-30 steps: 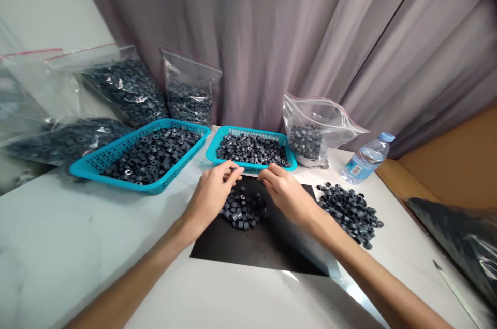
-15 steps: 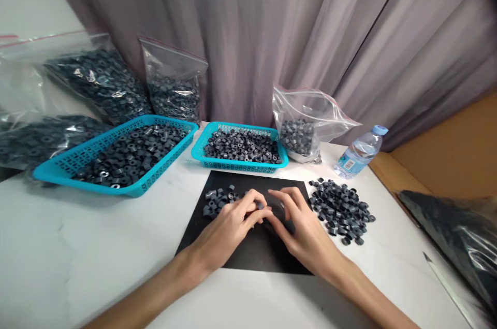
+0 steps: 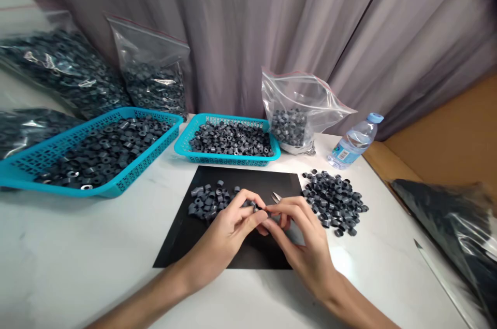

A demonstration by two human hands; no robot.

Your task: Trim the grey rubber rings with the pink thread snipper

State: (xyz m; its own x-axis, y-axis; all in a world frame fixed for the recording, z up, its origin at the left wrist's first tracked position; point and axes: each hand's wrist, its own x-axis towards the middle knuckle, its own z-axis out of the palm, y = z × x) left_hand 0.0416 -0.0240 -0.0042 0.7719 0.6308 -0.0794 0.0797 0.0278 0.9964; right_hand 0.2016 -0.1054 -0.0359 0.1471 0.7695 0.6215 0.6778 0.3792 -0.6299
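My left hand (image 3: 236, 225) pinches a small dark grey plastic ring (image 3: 257, 209) between thumb and fingers, above a black mat (image 3: 256, 256). My right hand (image 3: 305, 230) meets it there, its thumb and index fingertips closed against the ring's right side. Two thin metal points of what looks like tweezers (image 3: 276, 197) stick out past my right fingers; the rest of that tool is hidden in the hand. Left of my left hand, a group of dark grey rings (image 3: 209, 202) lies loose on the mat. Another pile of rings (image 3: 334, 202) spreads to the right of my right hand, mostly on the white table.
Two turquoise baskets, a large one (image 3: 116, 191) and a smaller one (image 3: 229, 161), hold many grey pieces. Behind are filled zip bags (image 3: 151, 80) and an open bag (image 3: 291, 127). A water bottle (image 3: 355, 142) stands at right, near a cardboard box (image 3: 446, 137).
My right fingers have closed in from slightly apart to meet the left fingertips at the ring. The metal points now show more clearly. The view has shifted a little.
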